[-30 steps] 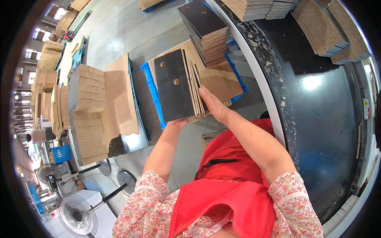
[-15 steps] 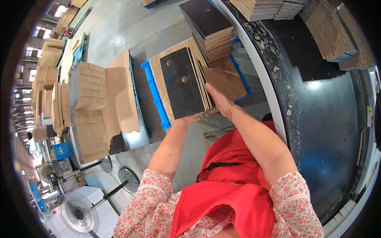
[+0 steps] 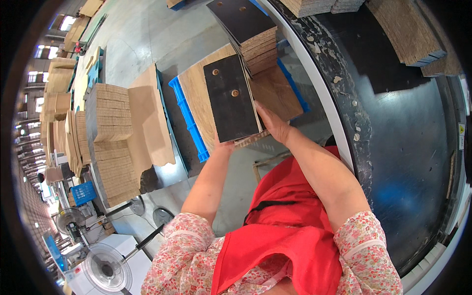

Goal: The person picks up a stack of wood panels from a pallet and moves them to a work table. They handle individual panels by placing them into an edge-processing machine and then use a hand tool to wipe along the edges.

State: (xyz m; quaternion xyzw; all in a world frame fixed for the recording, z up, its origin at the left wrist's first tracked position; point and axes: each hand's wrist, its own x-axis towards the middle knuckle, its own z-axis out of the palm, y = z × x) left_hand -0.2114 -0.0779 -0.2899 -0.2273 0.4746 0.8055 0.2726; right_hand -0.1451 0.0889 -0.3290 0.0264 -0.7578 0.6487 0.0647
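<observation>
A small stack of black-faced wooden panels [image 3: 231,113], with two round holes showing in the top one, lies between my two hands on a wood-grain board. My left hand [image 3: 224,144] grips the stack at its near left corner, with the fingers partly hidden by it. Along the right edge, my right hand [image 3: 274,126] presses with its fingers stretched along the panels' sides. The wood-grain board [image 3: 195,91] rests on a blue plastic pallet [image 3: 189,123]. Just beyond the panels stands a taller stack of similar black panels [image 3: 243,22].
On my right runs a black worktable [image 3: 398,128] with a white edge, carrying stacked boards [image 3: 405,32]. To the left are stacked wooden pieces [image 3: 113,142] beside brown sheet paper [image 3: 150,118]. Standing fans [image 3: 108,265] and a blue basket [image 3: 82,192] are at the lower left.
The panels were fanned out at their right side and now lie nearly flush. My left hand has moved up against the near left corner; my right hand stays at the right edge.
</observation>
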